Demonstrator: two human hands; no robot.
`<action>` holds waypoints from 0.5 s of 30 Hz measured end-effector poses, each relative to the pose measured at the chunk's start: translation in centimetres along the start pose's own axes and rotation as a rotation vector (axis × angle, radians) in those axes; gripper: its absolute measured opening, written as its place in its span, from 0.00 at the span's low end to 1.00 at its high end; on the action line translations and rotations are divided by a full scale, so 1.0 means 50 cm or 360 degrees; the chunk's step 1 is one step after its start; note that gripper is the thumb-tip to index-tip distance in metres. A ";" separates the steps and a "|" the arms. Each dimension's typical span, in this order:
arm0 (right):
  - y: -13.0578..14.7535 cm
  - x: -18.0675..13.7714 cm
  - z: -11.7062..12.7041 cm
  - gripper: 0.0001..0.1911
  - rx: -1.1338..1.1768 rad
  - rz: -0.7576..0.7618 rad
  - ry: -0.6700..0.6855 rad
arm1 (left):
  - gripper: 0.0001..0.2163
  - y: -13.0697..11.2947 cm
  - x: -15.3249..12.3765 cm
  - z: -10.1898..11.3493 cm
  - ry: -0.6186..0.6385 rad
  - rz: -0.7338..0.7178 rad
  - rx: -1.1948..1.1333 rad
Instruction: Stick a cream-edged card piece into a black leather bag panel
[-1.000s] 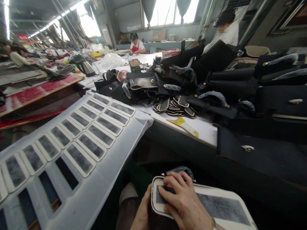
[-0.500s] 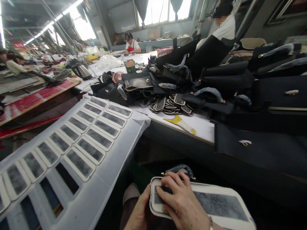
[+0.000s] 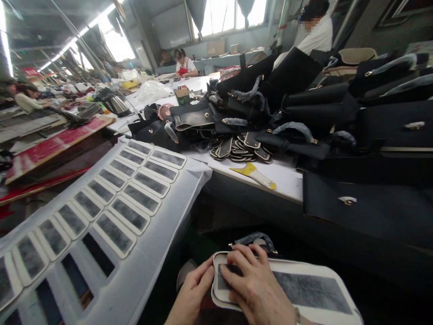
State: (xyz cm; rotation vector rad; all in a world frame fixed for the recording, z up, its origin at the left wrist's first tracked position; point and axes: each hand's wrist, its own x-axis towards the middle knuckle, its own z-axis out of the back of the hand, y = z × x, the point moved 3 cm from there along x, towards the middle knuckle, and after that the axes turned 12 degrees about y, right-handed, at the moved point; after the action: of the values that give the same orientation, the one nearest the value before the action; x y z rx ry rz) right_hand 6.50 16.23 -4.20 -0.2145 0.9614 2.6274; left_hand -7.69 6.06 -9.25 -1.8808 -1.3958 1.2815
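2 flat hands — left hand [image 3: 192, 295], right hand [image 3: 259, 289] — press white panel [image 3: 304, 289]; handbags [image 3: 304, 104] beyond.

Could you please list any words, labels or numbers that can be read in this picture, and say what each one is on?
None can be read.
Red banner hanging at far left: pale marks, too blurred to read.
Red box behind the black bags: print too small to read.
Red boards at left: no legible text.

open gap above lap panel [image 3: 304, 289] (black bags [image 3: 338, 117] crowding table edge [image 3: 270, 187])
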 end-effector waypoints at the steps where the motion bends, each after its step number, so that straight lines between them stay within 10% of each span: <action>1: -0.001 0.000 -0.001 0.22 0.0025 -0.0004 0.0008 | 0.20 -0.006 0.000 -0.005 0.0004 -0.0003 0.0024; 15: 0.009 0.000 0.022 0.17 0.0061 -0.0071 0.0219 | 0.22 -0.056 0.002 -0.054 -0.0235 0.0074 0.0874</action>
State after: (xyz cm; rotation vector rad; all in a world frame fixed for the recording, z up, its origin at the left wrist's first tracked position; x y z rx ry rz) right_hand 6.30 16.64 -3.10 -0.4073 1.0378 2.5789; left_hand -6.67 7.61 -5.82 -1.4720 -0.9343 1.6501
